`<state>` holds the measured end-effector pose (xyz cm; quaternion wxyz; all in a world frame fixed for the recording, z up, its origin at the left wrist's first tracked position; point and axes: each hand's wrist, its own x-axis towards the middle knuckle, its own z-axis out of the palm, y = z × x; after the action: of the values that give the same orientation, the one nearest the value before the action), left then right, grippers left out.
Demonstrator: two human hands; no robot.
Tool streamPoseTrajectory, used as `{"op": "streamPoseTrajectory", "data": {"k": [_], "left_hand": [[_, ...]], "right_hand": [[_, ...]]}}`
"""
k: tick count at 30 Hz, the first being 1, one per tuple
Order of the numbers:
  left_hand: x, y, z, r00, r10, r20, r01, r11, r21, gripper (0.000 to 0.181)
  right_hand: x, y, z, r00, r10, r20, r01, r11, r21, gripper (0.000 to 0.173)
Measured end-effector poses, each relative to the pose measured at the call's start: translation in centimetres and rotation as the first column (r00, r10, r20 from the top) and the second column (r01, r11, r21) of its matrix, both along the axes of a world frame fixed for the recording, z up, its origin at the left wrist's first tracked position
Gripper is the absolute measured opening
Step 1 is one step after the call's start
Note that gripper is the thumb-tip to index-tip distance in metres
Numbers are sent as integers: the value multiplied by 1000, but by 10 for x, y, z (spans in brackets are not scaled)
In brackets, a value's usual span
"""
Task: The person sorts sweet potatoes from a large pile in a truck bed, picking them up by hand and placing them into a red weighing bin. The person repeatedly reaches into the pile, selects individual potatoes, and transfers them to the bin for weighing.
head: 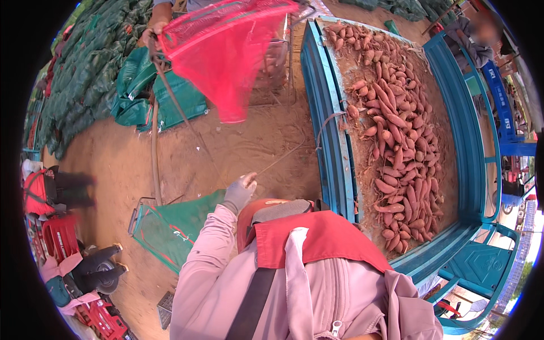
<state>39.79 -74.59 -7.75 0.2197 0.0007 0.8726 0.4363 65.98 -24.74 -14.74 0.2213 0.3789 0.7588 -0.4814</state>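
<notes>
My left hand (240, 191), in a grey glove with bare fingertips, is raised in front of my body at the centre. Its fingers are closed around the end of a thin rod (278, 159) that slants up to the right. My right hand is out of view. A green mesh bag (178, 229) hangs on a metal frame to the left of my forearm. Beyond it, another person's hand (157, 32) is at a frame with a blurred red mesh bag (221, 59). Sweet potatoes (399, 123) lie heaped in a blue truck bed (333, 110) on my right.
Filled green mesh sacks (85, 76) are stacked at the upper left, and green bags (178, 93) lie on the dirt ground near the red bag. A wooden pole (155, 157) stands by the frames. Other people (38, 191) are at the left; one person (471, 38) is behind the truck.
</notes>
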Motion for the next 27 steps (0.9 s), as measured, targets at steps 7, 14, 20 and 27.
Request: {"op": "streamPoseTrajectory", "data": {"k": [7,14,20,27], "left_hand": [[21,22,42,970,134,-203,-121,990,75,34],[8,78,85,710,-72,-700,79,997,-23,41],[-25,151,103,670,-349,-655,77,910,-406,78],[-51,169,18,799,-426,-424,142,819,-556,92]], "right_hand": [[-4,44,-21,999,24,41,-14,971,-239,39],[-4,58,19,999,3,-36,-3,1000,6,30],[15,64,16,1000,-8,-11,8,1000,9,29],[24,57,13,999,-36,0,36,999,5,27]]}}
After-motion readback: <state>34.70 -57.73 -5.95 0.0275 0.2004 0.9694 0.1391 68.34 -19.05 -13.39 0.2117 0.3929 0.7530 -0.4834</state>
